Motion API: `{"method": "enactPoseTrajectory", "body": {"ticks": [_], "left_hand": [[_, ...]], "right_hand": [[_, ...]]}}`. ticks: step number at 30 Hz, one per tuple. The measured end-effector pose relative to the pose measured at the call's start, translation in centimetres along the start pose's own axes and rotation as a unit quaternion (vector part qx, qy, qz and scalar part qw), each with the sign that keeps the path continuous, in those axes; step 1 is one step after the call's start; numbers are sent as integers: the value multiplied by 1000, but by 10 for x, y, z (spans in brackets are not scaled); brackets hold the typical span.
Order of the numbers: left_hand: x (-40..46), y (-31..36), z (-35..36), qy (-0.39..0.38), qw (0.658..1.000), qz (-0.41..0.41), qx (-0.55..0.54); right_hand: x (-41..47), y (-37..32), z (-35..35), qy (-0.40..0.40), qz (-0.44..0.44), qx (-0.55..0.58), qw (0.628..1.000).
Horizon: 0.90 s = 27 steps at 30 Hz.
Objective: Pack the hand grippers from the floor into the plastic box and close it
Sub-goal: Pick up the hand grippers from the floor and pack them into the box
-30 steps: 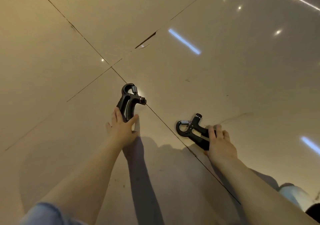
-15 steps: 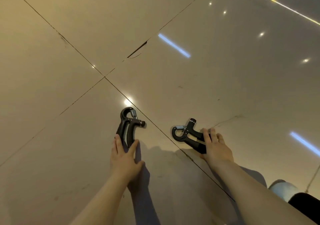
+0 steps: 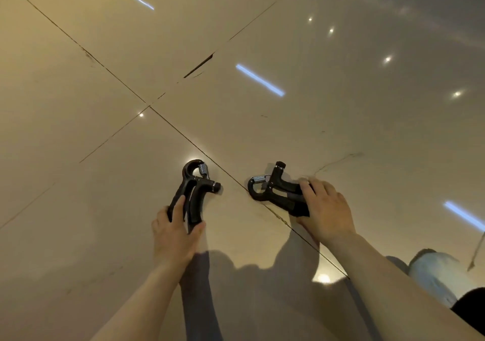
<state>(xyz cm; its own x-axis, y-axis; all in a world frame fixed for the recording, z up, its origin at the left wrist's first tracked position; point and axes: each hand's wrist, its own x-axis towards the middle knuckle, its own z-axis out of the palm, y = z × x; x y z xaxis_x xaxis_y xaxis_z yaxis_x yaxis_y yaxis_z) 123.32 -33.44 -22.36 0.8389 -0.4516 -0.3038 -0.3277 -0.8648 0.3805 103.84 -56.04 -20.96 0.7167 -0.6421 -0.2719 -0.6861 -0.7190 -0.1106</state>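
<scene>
Glossy tile floor (image 3: 341,130). L gripper (image 3: 195,191) is being pinched by left hand (image 3: 174,235), R gripper (image 3: 275,191) by right hand (image 3: 325,209), fingers curled over handles. Slip risk: shallow holds.

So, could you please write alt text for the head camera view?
A person's left hand and right hand each grip the handles of a black hand gripper lying on a glossy beige tiled floor: the left gripper points away, the right gripper points left. No plastic box is in view.
</scene>
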Motion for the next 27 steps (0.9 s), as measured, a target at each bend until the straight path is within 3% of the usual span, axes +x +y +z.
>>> {"method": "enactPoseTrajectory", "body": {"ticks": [7,14,19,22,24,27], "left_hand": [[-6,-1,3,-16,999,30,12],[2,5,16,77,996,38,-30],[20,1,-27,-15,991,111,68],[22,10,-86,-19,957,229,176],[13,27,-125,-32,908,329,259],[-18,43,-170,-70,853,394,336]], "right_hand": [[-75,-40,22,-10,52,27,998],[-112,-59,56,39,92,116,988],[-104,-55,46,-14,61,68,996],[-102,-59,28,-83,66,16,994],[-105,-64,8,-120,46,-42,991],[-118,-78,-32,-104,5,-68,992]]}}
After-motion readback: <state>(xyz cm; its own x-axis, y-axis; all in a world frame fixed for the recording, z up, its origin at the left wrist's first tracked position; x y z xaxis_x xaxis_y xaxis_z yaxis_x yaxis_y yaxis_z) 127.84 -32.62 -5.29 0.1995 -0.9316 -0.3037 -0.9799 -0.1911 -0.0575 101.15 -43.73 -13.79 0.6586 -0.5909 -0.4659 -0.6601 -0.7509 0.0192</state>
